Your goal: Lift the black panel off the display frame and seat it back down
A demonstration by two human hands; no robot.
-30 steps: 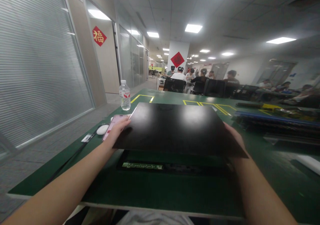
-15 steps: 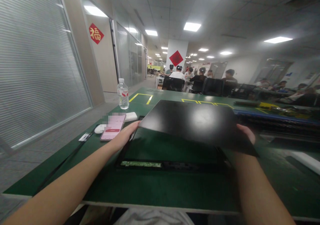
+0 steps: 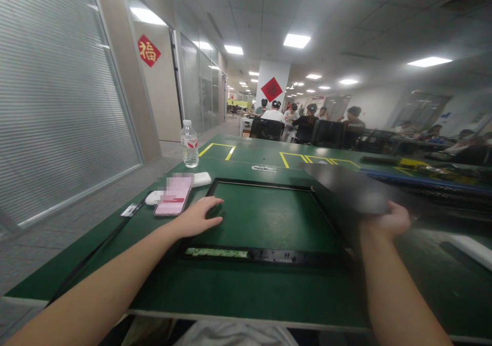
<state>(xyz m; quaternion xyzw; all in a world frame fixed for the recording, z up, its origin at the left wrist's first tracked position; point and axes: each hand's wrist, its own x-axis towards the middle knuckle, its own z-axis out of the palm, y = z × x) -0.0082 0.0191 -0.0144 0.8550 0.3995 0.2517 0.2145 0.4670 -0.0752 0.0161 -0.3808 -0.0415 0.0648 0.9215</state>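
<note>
A thin, dark flat panel, smeared by motion, is held tilted at the right by my right hand. That hand is closed on the panel's edge, its fingers partly hidden. My left hand is over the left side of a black rectangular frame, thumb and fingers apart, with nothing in it. The frame lies flat on the green table. A green circuit board strip sits along the frame's near bar. The panel hides part of the frame's right side.
Left of the frame lie a phone, a white mouse, a white box-like item and a black cable. Behind them stands a water bottle. A white bar lies at the right. Several people sit farther back.
My left hand has let go of the panel and opened. My right hand has swung the panel to the right, uncovering the frame and the table inside it.
</note>
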